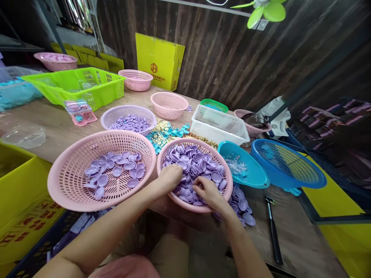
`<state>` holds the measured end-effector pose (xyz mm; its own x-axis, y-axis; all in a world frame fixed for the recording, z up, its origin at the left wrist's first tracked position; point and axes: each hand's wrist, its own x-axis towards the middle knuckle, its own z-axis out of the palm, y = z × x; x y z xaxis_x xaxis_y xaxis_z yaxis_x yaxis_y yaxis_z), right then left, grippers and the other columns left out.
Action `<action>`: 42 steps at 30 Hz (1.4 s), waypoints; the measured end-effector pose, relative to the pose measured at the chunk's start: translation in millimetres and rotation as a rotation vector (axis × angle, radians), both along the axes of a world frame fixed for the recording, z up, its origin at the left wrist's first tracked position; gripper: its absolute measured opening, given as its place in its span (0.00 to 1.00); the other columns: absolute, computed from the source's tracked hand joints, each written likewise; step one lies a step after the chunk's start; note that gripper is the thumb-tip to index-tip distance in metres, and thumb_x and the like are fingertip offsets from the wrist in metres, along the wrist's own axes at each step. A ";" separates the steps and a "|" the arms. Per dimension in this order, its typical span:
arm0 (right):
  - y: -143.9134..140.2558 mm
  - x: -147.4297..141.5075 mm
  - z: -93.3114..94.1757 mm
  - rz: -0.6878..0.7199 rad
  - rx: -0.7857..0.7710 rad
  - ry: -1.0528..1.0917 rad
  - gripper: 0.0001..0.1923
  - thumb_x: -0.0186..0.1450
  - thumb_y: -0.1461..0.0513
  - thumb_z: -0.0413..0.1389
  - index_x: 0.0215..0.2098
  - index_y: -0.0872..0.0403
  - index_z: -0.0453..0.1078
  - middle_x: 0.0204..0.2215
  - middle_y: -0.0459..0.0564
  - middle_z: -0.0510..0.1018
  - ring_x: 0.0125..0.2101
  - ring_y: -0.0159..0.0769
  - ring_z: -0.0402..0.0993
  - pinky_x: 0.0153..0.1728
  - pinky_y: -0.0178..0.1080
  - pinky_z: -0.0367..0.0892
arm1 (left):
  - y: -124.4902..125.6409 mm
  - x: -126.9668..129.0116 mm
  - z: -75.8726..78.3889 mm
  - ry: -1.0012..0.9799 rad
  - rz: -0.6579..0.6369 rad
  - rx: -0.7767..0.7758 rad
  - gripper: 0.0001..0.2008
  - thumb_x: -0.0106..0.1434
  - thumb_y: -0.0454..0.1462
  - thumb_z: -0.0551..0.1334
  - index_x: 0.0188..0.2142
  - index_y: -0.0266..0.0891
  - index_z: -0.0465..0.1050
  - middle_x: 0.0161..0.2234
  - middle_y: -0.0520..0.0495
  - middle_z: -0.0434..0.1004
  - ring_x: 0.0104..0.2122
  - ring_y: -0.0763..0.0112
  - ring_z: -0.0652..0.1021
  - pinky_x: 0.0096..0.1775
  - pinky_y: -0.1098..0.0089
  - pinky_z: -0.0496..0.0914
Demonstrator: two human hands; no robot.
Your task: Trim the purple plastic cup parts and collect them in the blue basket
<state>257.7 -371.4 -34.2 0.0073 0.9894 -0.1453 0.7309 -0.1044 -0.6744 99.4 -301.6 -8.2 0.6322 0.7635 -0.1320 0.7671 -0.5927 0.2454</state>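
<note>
Head view shows both hands buried in a pile of lilac discs, small shallow dish-shaped plastic pieces that fill the near pink basket at the table's front edge. The left hand lies knuckles-up on the pile with fingers curled down into it; whether they pinch a disc I cannot tell. The right hand is curled too, fingertips closed on what looks like one disc at the pile's near side.

The discs look light, stiff and smooth, likely slippery and prone to nesting in one another; a pinch at the thin rim, thumb over the edge, seems the surest hold. They should not break easily, but they would scatter if flicked.

Counts: the discs in this basket are too many and too overlapped to count. A bigger pink basket just to the left holds about two dozen in one loose layer. Roughly ten more spilled discs lie on the table beside the right wrist.

Farther out I count a lilac basket of small purple bits, five more pink baskets, two blue ones, a white crate, a green crate, a yellow box, and one black-handled tool.
</note>
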 end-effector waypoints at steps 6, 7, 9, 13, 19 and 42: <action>7.9 7.2 1.3 -0.326 -0.042 0.618 0.08 0.48 0.59 0.51 0.26 0.53 0.58 0.22 0.43 0.69 0.19 0.27 0.62 0.18 0.30 0.57 | 15.8 3.8 1.8 0.024 -0.174 0.063 0.13 0.59 0.29 0.52 0.36 0.36 0.74 0.35 0.38 0.76 0.36 0.59 0.76 0.34 0.67 0.68; 9.0 7.8 0.6 -0.350 -0.029 0.638 0.08 0.47 0.60 0.51 0.26 0.53 0.59 0.21 0.42 0.69 0.18 0.26 0.60 0.16 0.30 0.55 | 18.2 6.5 1.1 0.030 -0.203 0.072 0.13 0.58 0.28 0.52 0.35 0.35 0.74 0.34 0.38 0.76 0.35 0.60 0.76 0.34 0.68 0.68; 9.6 8.6 -1.0 -0.381 -0.016 0.646 0.09 0.45 0.61 0.49 0.26 0.53 0.59 0.19 0.39 0.66 0.16 0.25 0.57 0.14 0.28 0.51 | 22.6 12.0 -0.5 0.019 -0.233 0.086 0.12 0.57 0.27 0.52 0.32 0.32 0.75 0.30 0.38 0.76 0.33 0.62 0.76 0.33 0.70 0.68; 5.7 9.2 -2.6 -0.405 -0.004 0.614 0.09 0.45 0.61 0.48 0.27 0.53 0.60 0.15 0.37 0.60 0.15 0.24 0.52 0.13 0.28 0.47 | 28.6 19.9 -4.2 -0.040 -0.244 0.093 0.09 0.56 0.26 0.54 0.27 0.31 0.74 0.24 0.40 0.74 0.29 0.64 0.76 0.32 0.69 0.67; -1.4 12.4 -1.2 -0.415 0.016 0.612 0.09 0.46 0.59 0.49 0.27 0.53 0.60 0.16 0.37 0.59 0.16 0.24 0.51 0.15 0.29 0.46 | 35.9 20.3 -6.4 -0.113 -0.254 0.040 0.07 0.53 0.27 0.56 0.24 0.33 0.72 0.24 0.40 0.73 0.31 0.62 0.75 0.33 0.68 0.66; 19.4 -41.6 22.9 -0.101 0.592 0.055 0.11 0.62 0.58 0.45 0.41 0.50 0.63 0.36 0.52 0.72 0.34 0.41 0.69 0.35 0.42 0.65 | 51.0 -43.0 25.2 -1.349 0.876 -1.317 0.10 0.58 0.25 0.49 0.22 0.30 0.62 0.19 0.49 0.61 0.15 0.83 0.62 0.13 0.85 0.53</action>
<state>216.2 -352.0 -11.3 0.1134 0.8972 0.4268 0.6991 0.2332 -0.6760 56.4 -250.6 17.1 0.3822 0.7062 -0.5961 -0.2957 0.7046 0.6451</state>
